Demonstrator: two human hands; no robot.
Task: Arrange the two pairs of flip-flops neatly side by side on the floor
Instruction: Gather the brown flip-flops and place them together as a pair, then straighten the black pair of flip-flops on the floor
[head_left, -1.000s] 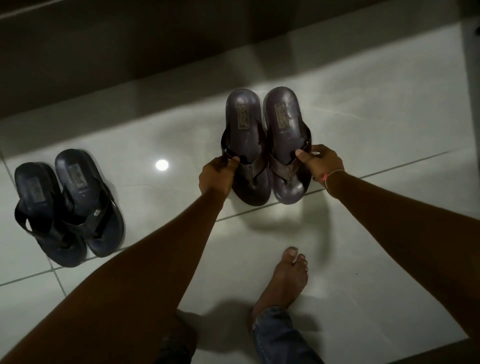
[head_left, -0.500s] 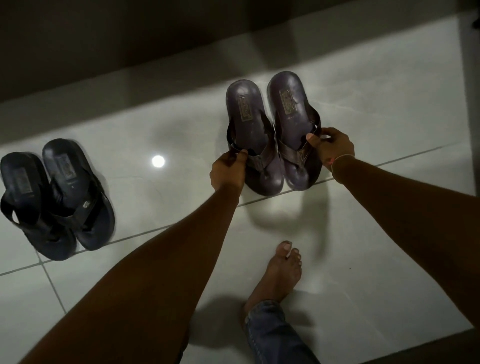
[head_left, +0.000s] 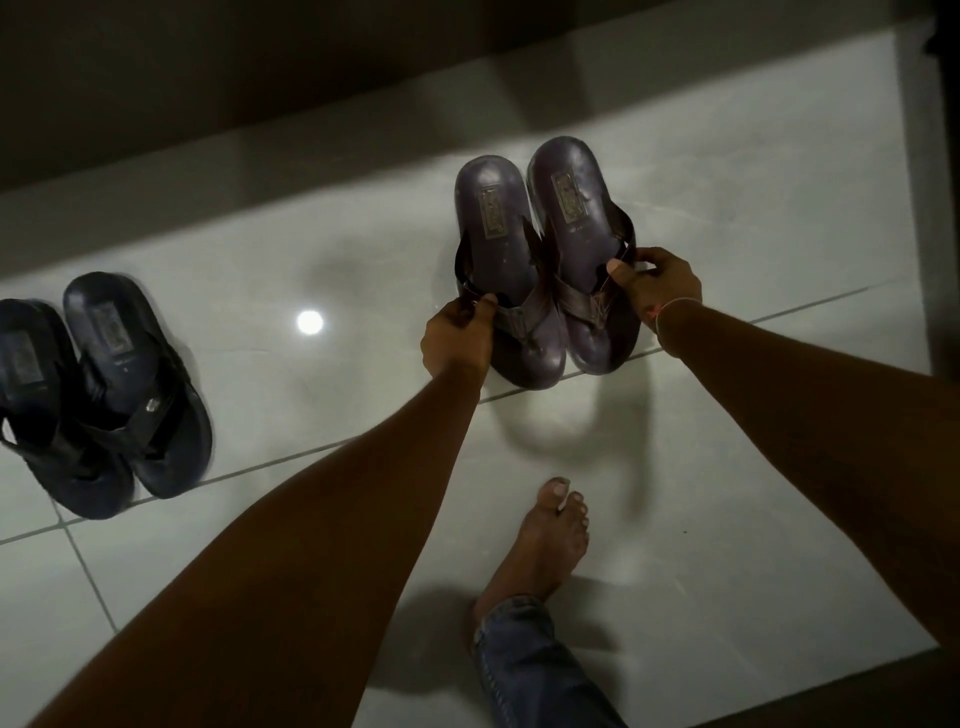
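Note:
Two brown flip-flops sit close together on the pale tiled floor (head_left: 727, 519), heels pointing away from me. My left hand (head_left: 457, 338) pinches the outer strap of the left brown flip-flop (head_left: 493, 249). The strap of the right brown flip-flop (head_left: 576, 218) is gripped by my right hand (head_left: 657, 288). A black pair of flip-flops (head_left: 98, 395) lies at the far left, side by side and partly overlapping, untouched.
My bare foot (head_left: 545, 540) with a jeans cuff stands on the tile below the brown pair. A dark wall and skirting (head_left: 260, 104) runs along the far side. A dark vertical edge (head_left: 943, 208) bounds the right. A light reflection (head_left: 309, 322) shines between the pairs.
Both hands have kept hold of the brown pair and shifted it slightly away from me and to the right. The black pair has slid leftward in view as my head turned.

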